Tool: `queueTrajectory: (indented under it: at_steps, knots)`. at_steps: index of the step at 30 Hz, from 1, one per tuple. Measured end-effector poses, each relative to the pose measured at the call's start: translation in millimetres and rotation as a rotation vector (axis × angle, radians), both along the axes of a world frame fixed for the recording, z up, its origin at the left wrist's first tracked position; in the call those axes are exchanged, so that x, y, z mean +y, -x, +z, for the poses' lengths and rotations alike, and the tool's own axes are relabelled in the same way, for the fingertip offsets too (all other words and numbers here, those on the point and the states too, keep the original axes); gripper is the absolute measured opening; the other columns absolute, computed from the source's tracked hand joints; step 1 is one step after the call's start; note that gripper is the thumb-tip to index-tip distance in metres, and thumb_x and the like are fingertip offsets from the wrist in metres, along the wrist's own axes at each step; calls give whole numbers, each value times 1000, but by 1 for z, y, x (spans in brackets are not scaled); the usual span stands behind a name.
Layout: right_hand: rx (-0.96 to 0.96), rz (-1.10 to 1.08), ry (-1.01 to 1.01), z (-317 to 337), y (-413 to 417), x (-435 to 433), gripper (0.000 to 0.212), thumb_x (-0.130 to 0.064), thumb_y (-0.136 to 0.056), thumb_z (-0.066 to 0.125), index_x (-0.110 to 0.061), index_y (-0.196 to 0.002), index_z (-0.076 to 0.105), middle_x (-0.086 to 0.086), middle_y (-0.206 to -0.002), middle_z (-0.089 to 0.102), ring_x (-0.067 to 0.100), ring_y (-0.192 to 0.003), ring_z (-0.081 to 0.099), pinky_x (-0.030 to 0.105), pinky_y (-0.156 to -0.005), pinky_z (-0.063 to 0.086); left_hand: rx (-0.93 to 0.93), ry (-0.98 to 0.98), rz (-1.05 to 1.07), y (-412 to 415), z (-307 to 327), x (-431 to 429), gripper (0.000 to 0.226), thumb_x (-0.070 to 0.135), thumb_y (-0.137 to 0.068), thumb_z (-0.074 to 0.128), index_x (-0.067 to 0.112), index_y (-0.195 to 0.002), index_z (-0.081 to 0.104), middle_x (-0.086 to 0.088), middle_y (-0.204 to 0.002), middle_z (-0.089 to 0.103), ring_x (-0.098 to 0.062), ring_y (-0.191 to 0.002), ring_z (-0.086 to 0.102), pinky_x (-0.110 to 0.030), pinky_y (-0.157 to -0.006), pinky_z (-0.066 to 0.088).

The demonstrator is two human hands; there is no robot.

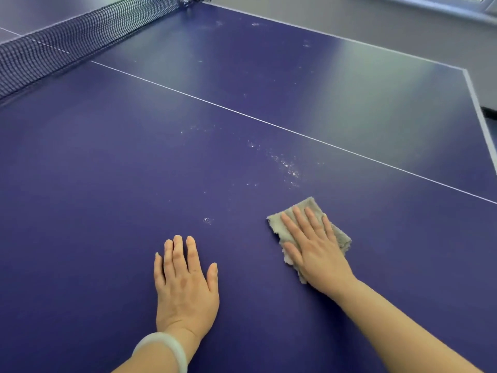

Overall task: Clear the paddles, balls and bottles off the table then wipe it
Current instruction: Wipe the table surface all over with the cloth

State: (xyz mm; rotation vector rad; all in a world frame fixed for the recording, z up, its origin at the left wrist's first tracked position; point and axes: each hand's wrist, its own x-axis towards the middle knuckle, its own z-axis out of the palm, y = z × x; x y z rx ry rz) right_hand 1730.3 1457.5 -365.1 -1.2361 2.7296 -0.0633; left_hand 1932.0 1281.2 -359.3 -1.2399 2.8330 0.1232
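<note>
The right hand (314, 251) hides the middle of the cloth (313, 204). At ten o'clock the net (67, 47) runs off the edge. At three o'clock a dark thing (488, 112) is cut off, unidentifiable.

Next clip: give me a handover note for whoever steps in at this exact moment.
Left hand rests flat on the table, holding nothing.
Right hand presses the grey cloth down, fingers straight.
No paddles, balls or bottles show on this half: clearing looks done.
Left: wipe the white specks ahead of the cloth and toward the far edge.
Beyond the net: cannot tell.
</note>
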Motion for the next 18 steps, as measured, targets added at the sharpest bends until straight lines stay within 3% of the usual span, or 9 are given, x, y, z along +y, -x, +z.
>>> queueTrajectory:
  at_steps: [2, 5, 9, 12, 16, 18]
  knots:
    - [59, -255, -74, 0, 50, 19, 56, -44, -102, 6, -30, -156, 1, -3, -164, -3, 22, -151, -8, 49, -120, -2, 3, -6, 1, -1, 1, 1, 75, 49, -93, 13, 2, -147, 36, -20, -152, 36, -35, -144, 29, -53, -118, 22]
    - [-74, -678, -3, 12, 121, 19, 56, -45, -104, 19, -30, -157, 6, 0, -164, -4, 26, -151, -5, 53, -119, -5, -4, -13, -1, -1, 3, 1, 74, 48, -93, 14, 3, -148, 35, -20, -153, 35, -34, -144, 28, -53, -118, 22]
    - [-200, -810, 43, 18, 169, -41, 59, -49, -103, 17, -29, -157, 5, 1, -164, -6, 27, -150, -9, 53, -118, -9, -22, -20, 4, 0, 4, 1, 74, 48, -94, 14, 3, -148, 36, -19, -153, 35, -33, -144, 29, -52, -118, 23]
    - [-245, -596, 38, 18, 158, -104, 58, -45, -104, 18, -28, -157, 1, 2, -164, -9, 27, -150, -11, 53, -118, -10, -33, -13, 0, 1, 4, 1, 74, 49, -95, 11, 4, -148, 37, -19, -152, 37, -33, -144, 30, -53, -117, 25]
    - [-139, -58, -20, 6, 75, -137, 62, -42, -103, 28, -28, -156, 0, 4, -164, -11, 30, -149, -12, 54, -116, -10, -48, -15, 2, 1, 6, 1, 83, 52, -95, -7, 5, -148, 36, -18, -153, 35, -32, -145, 28, -52, -117, 25]
    - [-84, 183, 7, 1, 36, -113, 60, -47, -102, 16, -28, -156, 2, -1, -164, -8, 26, -150, -10, 50, -117, -10, -38, -14, 5, 1, 6, 1, 83, 52, -96, -5, 4, -147, 38, -18, -152, 36, -32, -144, 29, -53, -116, 26]
